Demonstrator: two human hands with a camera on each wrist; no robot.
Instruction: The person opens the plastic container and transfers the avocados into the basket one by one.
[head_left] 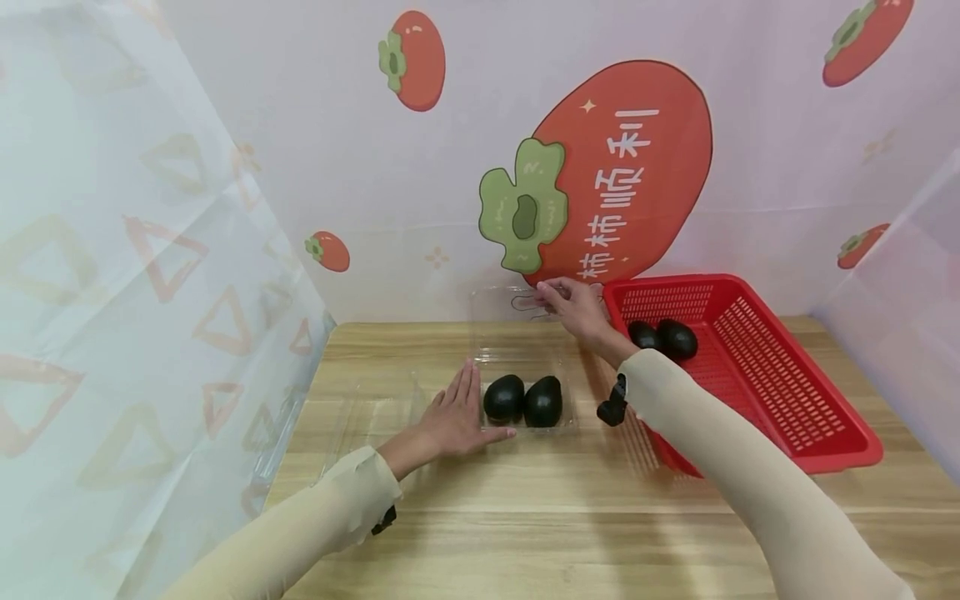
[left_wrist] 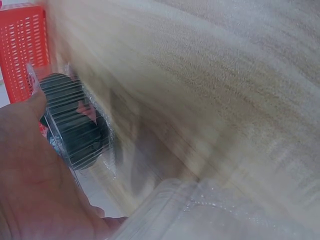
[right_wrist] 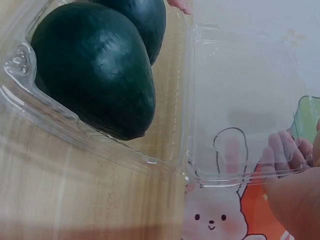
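A clear plastic clamshell box (right_wrist: 172,100) lies on the table, its lid (head_left: 510,329) raised at the back. Two dark green avocados (head_left: 504,398) sit side by side in its base. My left hand (head_left: 453,417) rests along the left side of the base, fingers straight and pointing away, thumb stretched along the front edge. Near the lid's top right corner, my right hand (head_left: 573,310) pinches the lid's edge; in the right wrist view several fingers (right_wrist: 285,152) show through the plastic.
To the right stands a red plastic basket (head_left: 840,461), tilted, with two dark avocados (head_left: 677,339) at its left side. Another clear plastic container (left_wrist: 215,215) lies left of my left hand. A printed cloth (head_left: 360,167) hangs behind the wooden table (head_left: 510,533).
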